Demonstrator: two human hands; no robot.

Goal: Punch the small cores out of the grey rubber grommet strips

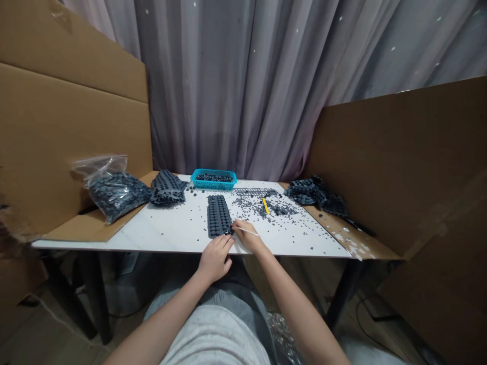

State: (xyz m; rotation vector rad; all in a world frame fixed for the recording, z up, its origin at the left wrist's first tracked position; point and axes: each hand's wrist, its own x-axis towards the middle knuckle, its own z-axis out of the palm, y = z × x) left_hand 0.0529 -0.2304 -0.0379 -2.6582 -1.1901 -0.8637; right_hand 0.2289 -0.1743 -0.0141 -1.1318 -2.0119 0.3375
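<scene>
Beside the dark sheet (218,215), the right hand (246,236) grips a white stick (249,231); whether the left hand (215,257) grips is unclear.

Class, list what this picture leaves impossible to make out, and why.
All head view:
Left hand: palm hidden by its back.
White stick in right hand: tip too small.
Scattered bits: exact shapes too small.
Blue basket: floor covered by dark pieces.
Curtain: top cut off by edge.

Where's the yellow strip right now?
In the head view, the yellow strip lies on the white table among small dark bits, right of the dark sheet and beyond the right hand.
</scene>
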